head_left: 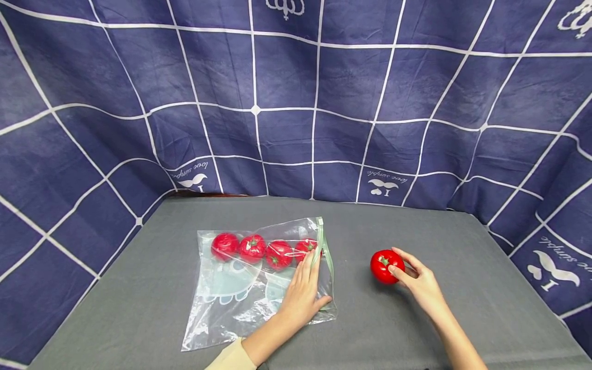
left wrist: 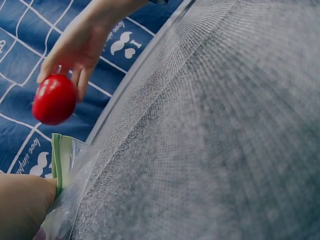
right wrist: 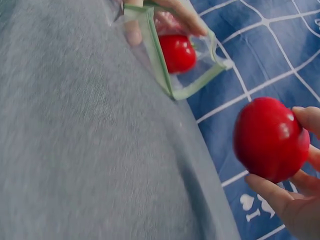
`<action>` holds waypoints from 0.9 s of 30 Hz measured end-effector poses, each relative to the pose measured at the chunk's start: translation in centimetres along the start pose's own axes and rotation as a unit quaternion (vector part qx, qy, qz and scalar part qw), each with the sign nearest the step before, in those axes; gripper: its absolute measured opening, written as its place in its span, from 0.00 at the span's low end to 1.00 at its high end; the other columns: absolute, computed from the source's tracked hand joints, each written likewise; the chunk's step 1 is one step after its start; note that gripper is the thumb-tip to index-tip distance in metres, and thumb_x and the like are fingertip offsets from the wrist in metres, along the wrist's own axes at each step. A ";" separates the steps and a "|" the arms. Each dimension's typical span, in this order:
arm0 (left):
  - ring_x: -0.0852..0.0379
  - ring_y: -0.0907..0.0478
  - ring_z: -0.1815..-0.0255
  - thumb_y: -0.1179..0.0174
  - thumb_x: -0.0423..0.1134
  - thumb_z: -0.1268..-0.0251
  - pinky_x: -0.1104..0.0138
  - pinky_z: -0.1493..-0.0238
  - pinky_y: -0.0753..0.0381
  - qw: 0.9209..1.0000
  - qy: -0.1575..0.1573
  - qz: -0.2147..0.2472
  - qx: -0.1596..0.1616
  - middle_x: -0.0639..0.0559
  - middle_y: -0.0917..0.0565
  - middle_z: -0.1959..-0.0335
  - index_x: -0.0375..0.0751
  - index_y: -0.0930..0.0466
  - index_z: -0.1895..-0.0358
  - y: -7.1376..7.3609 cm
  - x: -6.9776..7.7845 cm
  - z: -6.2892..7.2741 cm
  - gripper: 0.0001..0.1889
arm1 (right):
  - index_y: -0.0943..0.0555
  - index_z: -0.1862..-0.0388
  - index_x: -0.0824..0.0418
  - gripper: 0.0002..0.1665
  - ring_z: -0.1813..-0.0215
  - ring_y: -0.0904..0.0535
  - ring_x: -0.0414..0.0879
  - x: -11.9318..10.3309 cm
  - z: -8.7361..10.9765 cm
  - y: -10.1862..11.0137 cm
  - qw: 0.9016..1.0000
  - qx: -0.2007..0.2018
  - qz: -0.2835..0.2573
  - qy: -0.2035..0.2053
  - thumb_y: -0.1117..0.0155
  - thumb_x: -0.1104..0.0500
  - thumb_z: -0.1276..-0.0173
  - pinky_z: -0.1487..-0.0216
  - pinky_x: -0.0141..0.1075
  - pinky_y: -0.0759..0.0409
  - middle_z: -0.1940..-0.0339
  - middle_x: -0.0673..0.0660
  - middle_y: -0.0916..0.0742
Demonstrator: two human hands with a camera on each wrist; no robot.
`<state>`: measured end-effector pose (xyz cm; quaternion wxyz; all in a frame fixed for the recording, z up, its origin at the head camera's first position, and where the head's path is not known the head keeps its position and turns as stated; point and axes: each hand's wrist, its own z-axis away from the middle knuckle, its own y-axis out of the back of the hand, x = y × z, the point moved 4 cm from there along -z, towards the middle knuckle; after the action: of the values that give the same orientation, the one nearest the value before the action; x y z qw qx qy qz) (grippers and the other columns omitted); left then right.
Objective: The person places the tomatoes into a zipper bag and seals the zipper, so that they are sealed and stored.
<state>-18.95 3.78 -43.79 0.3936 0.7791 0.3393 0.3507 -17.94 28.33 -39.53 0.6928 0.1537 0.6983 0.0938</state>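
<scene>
A clear zip bag (head_left: 231, 313) with a green-edged mouth lies flat, several red tomatoes (head_left: 252, 248) in a row inside it. Over its mouth end rests my left hand (head_left: 300, 293), fingers straight and thumb spread near the green edge (left wrist: 56, 160). The right wrist view shows the mouth gaping, with a tomato (right wrist: 177, 53) just inside beneath the fingers. To the right of the bag, my right hand (head_left: 423, 285) holds another red tomato (head_left: 386, 266) between thumb and fingers, apart from the bag. Its green stem shows in the head view.
A grey cloth (head_left: 351, 329) covers the table. Behind and on both sides hangs a blue curtain (head_left: 287, 133) with white grid lines and printed motifs. Grey table surface lies between the bag and my right hand.
</scene>
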 end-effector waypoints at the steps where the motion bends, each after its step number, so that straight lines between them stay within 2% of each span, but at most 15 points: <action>1: 0.49 0.46 0.29 0.30 0.51 0.60 0.60 0.31 0.42 1.000 0.000 0.000 0.000 0.42 0.45 0.30 0.35 0.54 0.30 0.0 0.0 0.0 0.55 | 0.35 0.35 0.62 0.32 0.56 0.24 0.24 0.1 -0.2 -0.1 1.000 0.003 -0.010 0.005 0.41 0.55 0.37 0.62 0.25 0.20 0.50 0.35 0.26; 5: 0.49 0.46 0.29 0.30 0.52 0.59 0.60 0.31 0.42 1.000 0.000 -0.003 -0.003 0.42 0.45 0.30 0.35 0.54 0.30 0.0 0.0 -0.1 0.55 | 0.35 0.35 0.58 0.34 0.55 0.23 0.25 1.4 -1.8 -0.4 0.999 0.001 -0.036 0.020 0.39 0.52 0.39 0.62 0.25 0.20 0.41 0.49 0.28; 9: 0.49 0.46 0.29 0.30 0.51 0.59 0.60 0.31 0.42 1.000 0.001 -0.002 -0.004 0.42 0.45 0.30 0.35 0.54 0.30 0.0 0.0 -0.1 0.55 | 0.34 0.35 0.56 0.38 0.54 0.22 0.28 3.0 -3.6 -1.1 0.997 -0.009 -0.067 0.032 0.36 0.46 0.43 0.61 0.26 0.19 0.39 0.51 0.28; 12: 0.49 0.46 0.29 0.30 0.51 0.59 0.60 0.31 0.42 1.000 0.002 0.002 -0.004 0.42 0.45 0.30 0.35 0.54 0.30 0.0 0.0 0.0 0.54 | 0.34 0.35 0.56 0.39 0.54 0.21 0.29 2.7 -4.1 -2.0 0.996 -0.011 -0.082 0.032 0.35 0.46 0.44 0.61 0.26 0.19 0.40 0.50 0.28; 18: 0.49 0.46 0.30 0.30 0.51 0.59 0.60 0.31 0.42 1.000 0.004 0.001 -0.005 0.42 0.45 0.30 0.36 0.53 0.30 0.1 0.0 0.0 0.54 | 0.34 0.36 0.61 0.34 0.56 0.22 0.31 -0.8 -3.7 -4.4 0.993 -0.018 -0.099 0.055 0.37 0.55 0.41 0.62 0.26 0.19 0.40 0.60 0.28; 19: 0.49 0.46 0.30 0.30 0.51 0.60 0.60 0.31 0.41 1.000 0.004 0.001 -0.006 0.42 0.45 0.30 0.36 0.53 0.30 0.0 0.0 0.0 0.54 | 0.33 0.36 0.61 0.33 0.56 0.22 0.31 -1.1 -3.7 -4.8 0.993 -0.018 -0.101 0.056 0.38 0.55 0.41 0.62 0.26 0.20 0.40 0.58 0.27; 21: 0.49 0.46 0.30 0.29 0.50 0.60 0.60 0.31 0.41 1.000 0.005 0.002 -0.006 0.43 0.45 0.30 0.36 0.54 0.30 0.0 0.0 0.0 0.55 | 0.32 0.37 0.61 0.31 0.57 0.21 0.31 -1.1 -4.2 -5.5 0.991 -0.014 -0.113 0.068 0.37 0.57 0.41 0.63 0.25 0.20 0.42 0.57 0.26; 23: 0.49 0.46 0.30 0.29 0.50 0.60 0.60 0.31 0.41 1.000 0.005 0.002 -0.007 0.43 0.45 0.30 0.36 0.54 0.30 0.0 0.0 0.0 0.55 | 0.31 0.38 0.59 0.32 0.57 0.21 0.30 -1.0 -4.6 -6.2 0.992 -0.008 -0.112 0.062 0.36 0.55 0.42 0.63 0.25 0.20 0.42 0.54 0.25; 27: 0.49 0.46 0.30 0.29 0.51 0.60 0.59 0.31 0.41 1.000 0.003 -0.001 -0.006 0.43 0.45 0.30 0.36 0.54 0.30 0.1 0.0 -0.1 0.55 | 0.31 0.38 0.61 0.35 0.58 0.21 0.31 -1.0 -5.1 -7.6 0.990 0.002 -0.126 0.065 0.34 0.53 0.44 0.64 0.24 0.20 0.43 0.57 0.25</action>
<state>-19.00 3.80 -43.70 0.3973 0.7754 0.3392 0.3547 -23.72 21.34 -41.05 0.6516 0.0593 0.7561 0.0143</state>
